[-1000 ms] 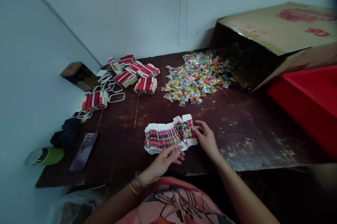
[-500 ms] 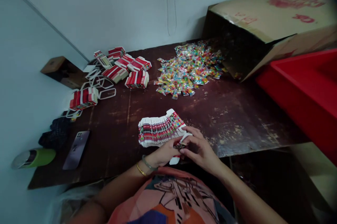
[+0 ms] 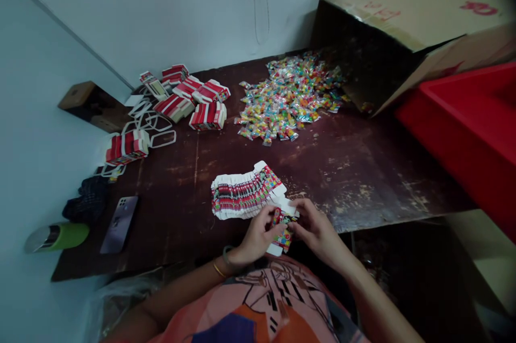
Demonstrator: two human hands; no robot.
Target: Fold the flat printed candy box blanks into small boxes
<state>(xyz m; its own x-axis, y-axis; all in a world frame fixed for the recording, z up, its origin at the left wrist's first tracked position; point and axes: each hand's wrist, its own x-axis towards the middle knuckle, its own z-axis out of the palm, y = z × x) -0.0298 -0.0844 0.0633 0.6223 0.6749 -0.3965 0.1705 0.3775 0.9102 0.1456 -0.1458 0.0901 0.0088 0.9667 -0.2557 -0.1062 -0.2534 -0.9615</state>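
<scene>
Between my two hands is a small printed carton (image 3: 285,235), red and multicoloured with white flaps, held close to my body at the table's front edge. My left hand (image 3: 257,233) grips its left side between thumb and fingers. On the opposite side, my right hand (image 3: 316,227) pinches the carton near its upper white flap. Just beyond my hands, a fanned row of flat printed cartons (image 3: 245,193) lies on the dark table (image 3: 322,171). Its right end almost meets the carton I hold.
Small clear packets of colourful candy (image 3: 286,98) form a heap at the back. Bundled red cartons (image 3: 208,115) and white bands lie back left. A phone (image 3: 120,224) and green cup (image 3: 66,236) are at left. A cardboard box (image 3: 387,15) and red bin (image 3: 463,112) stand right.
The carton in my hands has turned so that its printed face shows more, and its white flap stands out at the top. My view has shifted slightly.
</scene>
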